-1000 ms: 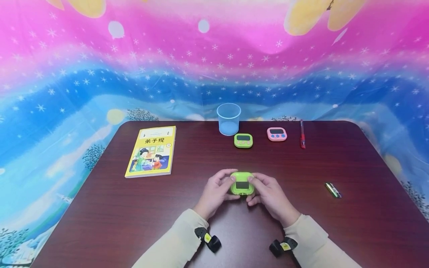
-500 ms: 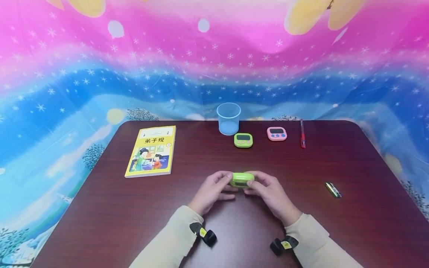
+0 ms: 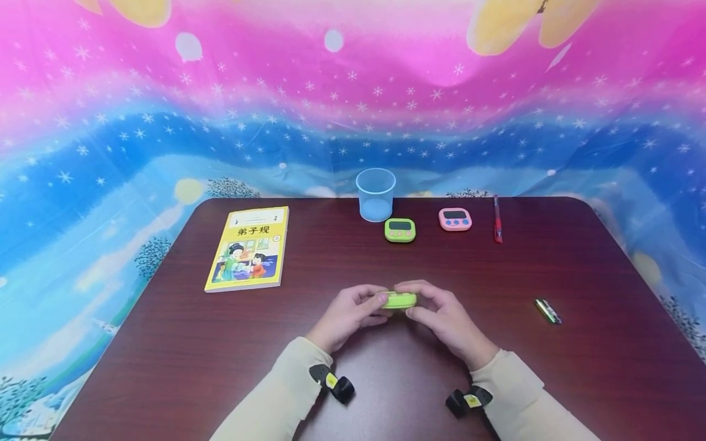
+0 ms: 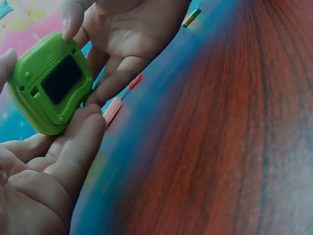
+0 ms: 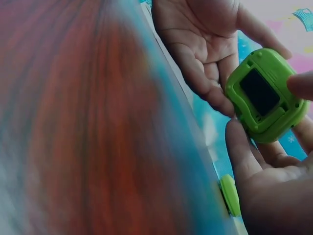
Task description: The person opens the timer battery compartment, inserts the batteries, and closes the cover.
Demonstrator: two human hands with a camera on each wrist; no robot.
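Note:
A green digital timer is held between both hands above the middle of the table. In the head view it appears nearly edge-on. Both wrist views show its back, where a dark rectangle is set into the green case. My left hand pinches the timer's left end, its thumb over the near side. From the other end my right hand grips it with thumb and fingers. The fingers partly cover both ends of the timer.
Behind the hands lie another green timer, a pink timer and a red pen. A clear blue cup stands at the back. A yellow book lies left; a green-and-silver battery lies right.
The timer has tipped from its back facing the head camera to nearly edge-on. The left hand has shifted slightly left, and the right fingers have changed their hold. Other objects stay put.

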